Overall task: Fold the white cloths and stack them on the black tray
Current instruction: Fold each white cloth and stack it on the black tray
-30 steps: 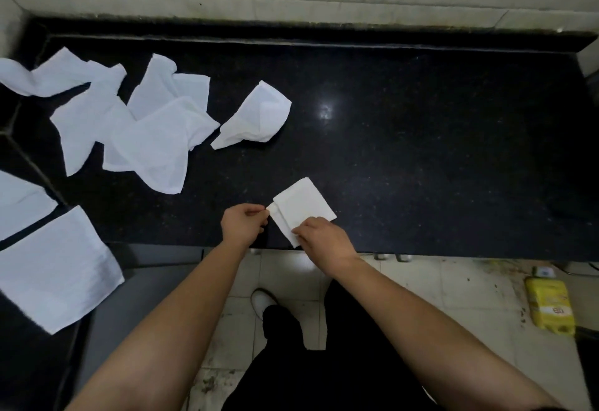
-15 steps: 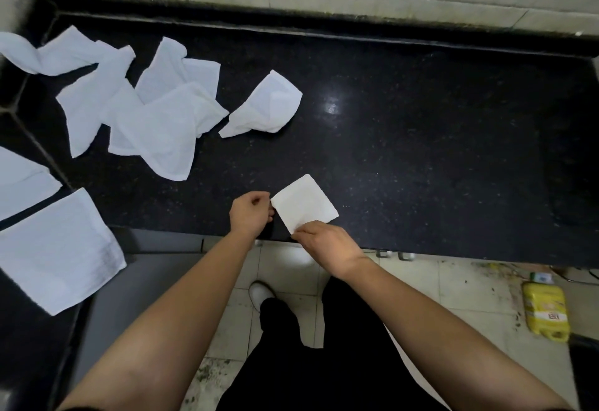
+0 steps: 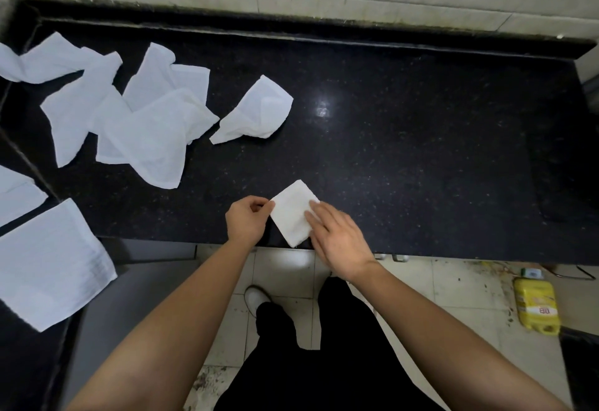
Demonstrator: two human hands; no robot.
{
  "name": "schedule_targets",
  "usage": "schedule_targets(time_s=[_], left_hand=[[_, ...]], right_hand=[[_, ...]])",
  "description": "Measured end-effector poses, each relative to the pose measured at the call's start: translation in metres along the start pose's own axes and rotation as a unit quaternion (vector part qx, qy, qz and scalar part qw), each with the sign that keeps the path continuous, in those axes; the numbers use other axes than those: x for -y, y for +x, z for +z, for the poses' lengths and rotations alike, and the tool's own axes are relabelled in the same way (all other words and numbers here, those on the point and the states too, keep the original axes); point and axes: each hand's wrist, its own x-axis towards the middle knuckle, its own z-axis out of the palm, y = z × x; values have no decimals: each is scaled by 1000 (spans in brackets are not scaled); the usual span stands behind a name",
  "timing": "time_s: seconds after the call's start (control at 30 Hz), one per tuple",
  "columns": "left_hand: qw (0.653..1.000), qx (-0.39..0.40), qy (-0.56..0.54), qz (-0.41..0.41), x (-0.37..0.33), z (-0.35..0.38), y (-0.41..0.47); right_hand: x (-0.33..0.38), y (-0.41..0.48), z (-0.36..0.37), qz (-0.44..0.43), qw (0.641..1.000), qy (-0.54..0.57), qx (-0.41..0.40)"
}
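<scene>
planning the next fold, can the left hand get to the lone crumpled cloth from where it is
Probably yes. The left hand pinches a corner of the folded cloth, and only bare counter lies between it and the crumpled cloth.

a small folded cloth lay at the front edge of the black counter. the left hand pinched its left corner, while the right hand pressed flat fingers on its right side. crumpled cloths lay scattered to the left, and a yellow container sat on the floor.
</scene>
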Motion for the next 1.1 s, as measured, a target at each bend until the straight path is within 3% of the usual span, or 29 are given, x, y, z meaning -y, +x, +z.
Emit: schedule_targets(time_s=[0.1, 0.17, 0.2, 0.27, 0.33, 0.43, 0.5, 0.67, 0.77, 0.93, 1.03, 1.1], left_hand=[[998, 13, 45, 52, 3, -2, 0], [977, -6, 145, 154, 5, -2, 0], [950, -29, 209, 230, 8, -2, 2], [863, -63, 309, 395, 8, -1, 6], [763, -2, 389, 516, -1, 1, 12], [619, 167, 535, 549, -15, 3, 25], [587, 209, 585, 519, -20, 4, 37], [595, 223, 588, 500, -17, 7, 48], [606, 226, 582, 493, -19, 8, 44], [712, 198, 536, 409, -30, 3, 31], [762, 149, 525, 347, -27, -2, 22], [780, 117, 518, 332, -22, -6, 18]], right_hand=[[-7, 2, 1, 34, 996, -17, 86], [-9, -2, -2, 30, 994, -3, 106], [-11, -5, -5, 27, 994, -3, 107], [-15, -12, -9, 36, 993, -9, 109], [-21, -19, -10, 51, 991, -11, 121], [-29, -25, -9, 45, 985, -23, 165], [-33, -25, -10, 39, 981, -30, 185], [-33, -23, -17, 31, 976, -34, 213], [-24, -22, -20, 59, 981, -15, 184], [3, -1, -25, 138, 985, 69, 84], [10, 19, -25, 178, 973, 95, 111], [10, 30, -23, 157, 976, 71, 133]])
